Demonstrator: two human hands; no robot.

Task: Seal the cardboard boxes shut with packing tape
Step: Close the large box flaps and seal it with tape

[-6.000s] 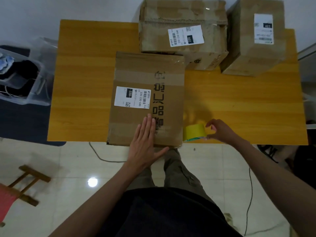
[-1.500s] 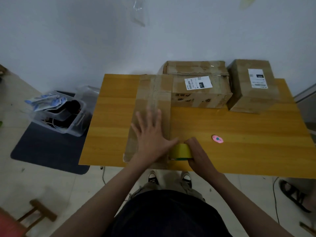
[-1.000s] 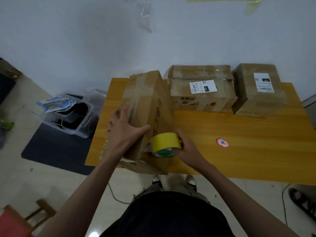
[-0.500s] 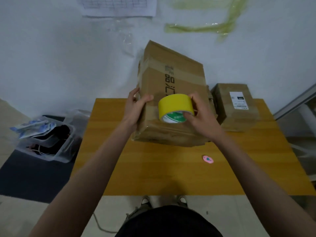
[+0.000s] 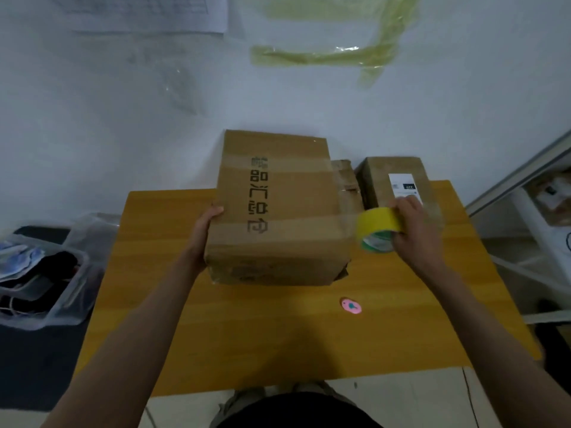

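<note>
Box [image 5: 278,211] long axis front-to-back, tape roll [image 5: 377,230] rightward – taut

Bare arms, dark top, drab trousers

Both forearms are uncovered to the bottom of the view, with no sleeve, watch or ring visible on the left hand [image 5: 206,225] or the right hand [image 5: 412,228]; a black garment [image 5: 296,410] covers the torso at the lower edge, and olive-grey trousers [image 5: 238,400] show just above it, slightly blurred
</note>
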